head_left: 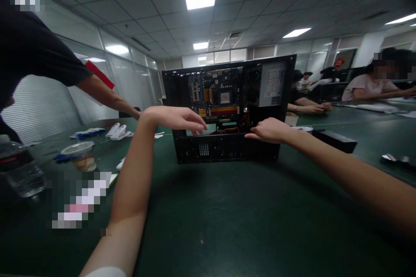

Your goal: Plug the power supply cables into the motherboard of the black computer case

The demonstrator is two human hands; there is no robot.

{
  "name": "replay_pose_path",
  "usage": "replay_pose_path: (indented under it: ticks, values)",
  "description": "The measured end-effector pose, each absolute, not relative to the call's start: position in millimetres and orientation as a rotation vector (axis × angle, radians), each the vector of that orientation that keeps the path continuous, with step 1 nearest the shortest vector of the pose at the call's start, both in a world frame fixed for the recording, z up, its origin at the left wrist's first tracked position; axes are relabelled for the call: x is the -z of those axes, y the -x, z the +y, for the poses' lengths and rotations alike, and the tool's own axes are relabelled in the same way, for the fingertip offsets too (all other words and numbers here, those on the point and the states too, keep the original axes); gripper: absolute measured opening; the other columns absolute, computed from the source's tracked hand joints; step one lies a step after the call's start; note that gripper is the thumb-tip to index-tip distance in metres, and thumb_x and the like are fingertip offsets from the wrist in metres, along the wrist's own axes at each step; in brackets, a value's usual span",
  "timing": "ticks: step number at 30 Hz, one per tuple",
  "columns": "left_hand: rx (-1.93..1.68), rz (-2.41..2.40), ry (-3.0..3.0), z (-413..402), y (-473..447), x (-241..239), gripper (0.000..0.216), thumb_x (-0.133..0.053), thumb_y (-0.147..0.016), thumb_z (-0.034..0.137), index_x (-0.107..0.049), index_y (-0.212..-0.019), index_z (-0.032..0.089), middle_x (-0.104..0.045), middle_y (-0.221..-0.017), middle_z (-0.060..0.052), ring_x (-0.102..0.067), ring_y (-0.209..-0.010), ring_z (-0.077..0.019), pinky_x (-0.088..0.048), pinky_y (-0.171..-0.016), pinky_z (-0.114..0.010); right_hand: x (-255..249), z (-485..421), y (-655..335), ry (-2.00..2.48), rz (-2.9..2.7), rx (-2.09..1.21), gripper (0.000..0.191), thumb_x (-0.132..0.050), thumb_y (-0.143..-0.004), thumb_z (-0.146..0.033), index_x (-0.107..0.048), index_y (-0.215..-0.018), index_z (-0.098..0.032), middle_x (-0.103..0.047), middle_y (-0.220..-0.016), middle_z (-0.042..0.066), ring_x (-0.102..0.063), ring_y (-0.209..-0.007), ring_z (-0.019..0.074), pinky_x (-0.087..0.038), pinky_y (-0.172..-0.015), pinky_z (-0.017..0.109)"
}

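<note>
A black computer case [227,147] stands on the green table with its open side facing me. Inside show a motherboard [214,93], a silver-grey power supply [271,82] and some cables [244,120]. My left hand [177,119] hangs bent at the wrist in front of the lower left of the opening, its fingers loosely stretched and apart, holding nothing. At the lower right, my right hand [268,130] is closed by the bottom rim, close to the cables. Its curled fingers hide whatever is in them.
On the left stand a water bottle [21,169] and a lidded plastic cup [79,153], with white gloves [118,131] behind. A person in dark clothing [35,39] reaches in there. Right of the case lies a black box-shaped part [334,139]. People sit across the table [208,220].
</note>
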State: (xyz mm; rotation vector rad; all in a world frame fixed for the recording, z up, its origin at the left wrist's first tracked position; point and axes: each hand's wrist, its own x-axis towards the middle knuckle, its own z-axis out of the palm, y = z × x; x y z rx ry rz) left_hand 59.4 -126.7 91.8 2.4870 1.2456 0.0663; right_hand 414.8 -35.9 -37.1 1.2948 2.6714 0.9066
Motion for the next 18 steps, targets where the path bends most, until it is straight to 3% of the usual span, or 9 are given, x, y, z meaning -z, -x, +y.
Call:
replay_pose_path:
  ticks: [2, 4, 7, 9, 13, 15, 18]
  values:
    - [-0.369, 1.279, -2.483, -125, -31, -97, 0.043, -0.071, -0.079, 0.062, -0.075, -0.099, 0.025, -0.073, -0.085, -0.006, -0.070, -0.091, -0.0230, -0.053, -0.078, -0.030, 37, -36, -414, -1.298, 2.687, -0.896, 0.066, -0.033, -0.107, -0.056, -0.078, -0.085, -0.013, -0.077, -0.079, 0.018, -0.075, -0.076, 0.0288, -0.042, -0.063, 0.032]
    - [-0.873, 1.177, -2.389, -117, 0, -98, 0.055, -0.057, -0.083, 0.077, -0.070, -0.087, 0.024, -0.063, -0.073, -0.006, -0.069, -0.083, -0.0253, -0.052, -0.069, -0.035, 35, -39, -411, -1.303, 2.705, -0.889, 0.065, -0.034, -0.107, -0.057, -0.078, -0.086, -0.014, -0.077, -0.079, 0.018, -0.074, -0.075, 0.0286, -0.041, -0.062, 0.032]
    - [-2.132, 0.796, -1.861, -101, 37, -95, 0.077, -0.019, -0.080, 0.096, -0.054, -0.079, 0.027, -0.041, -0.061, -0.001, -0.061, -0.070, -0.0231, -0.045, -0.057, -0.032, 29, -51, -395, -1.284, 2.747, -0.905, 0.062, -0.033, -0.107, -0.055, -0.076, -0.091, -0.014, -0.077, -0.082, 0.016, -0.074, -0.076, 0.0275, -0.040, -0.062, 0.031]
    - [-2.568, 0.526, -1.590, -95, 51, -90, 0.075, -0.015, -0.082, 0.095, -0.050, -0.084, 0.029, -0.040, -0.065, -0.001, -0.059, -0.081, -0.0225, -0.045, -0.062, -0.031, 23, -61, -379, -1.233, 2.815, -0.916, 0.057, -0.033, -0.108, -0.052, -0.074, -0.096, -0.015, -0.077, -0.087, 0.015, -0.073, -0.078, 0.0260, -0.040, -0.063, 0.030]
    - [-2.523, 0.365, -1.667, -93, 67, -86, 0.057, -0.036, -0.088, 0.083, -0.048, -0.082, 0.028, -0.042, -0.070, -0.001, -0.052, -0.093, -0.0197, -0.045, -0.077, -0.030, 10, -64, -337, -1.169, 3.027, -0.794, 0.047, -0.037, -0.108, -0.045, -0.072, -0.103, -0.015, -0.077, -0.103, 0.013, -0.072, -0.088, 0.0247, -0.044, -0.068, 0.030]
    - [-2.424, 0.424, -1.727, -90, 70, -90, 0.054, -0.039, -0.091, 0.076, -0.046, -0.076, 0.025, -0.037, -0.067, -0.001, -0.050, -0.086, -0.0184, -0.045, -0.077, -0.030, 5, -55, -315, -1.184, 3.112, -0.640, 0.043, -0.042, -0.106, -0.045, -0.072, -0.109, -0.014, -0.076, -0.113, 0.014, -0.072, -0.097, 0.0250, -0.047, -0.074, 0.031]
    - [-2.319, 0.664, -1.672, -79, 59, -102, 0.054, -0.039, -0.092, 0.072, -0.039, -0.067, 0.024, -0.028, -0.060, 0.001, -0.044, -0.065, -0.0166, -0.042, -0.065, -0.030, 1, -32, -286, -1.208, 3.091, -0.355, 0.044, -0.052, -0.102, -0.046, -0.070, -0.125, -0.012, -0.073, -0.126, 0.016, -0.070, -0.108, 0.0260, -0.049, -0.082, 0.031]
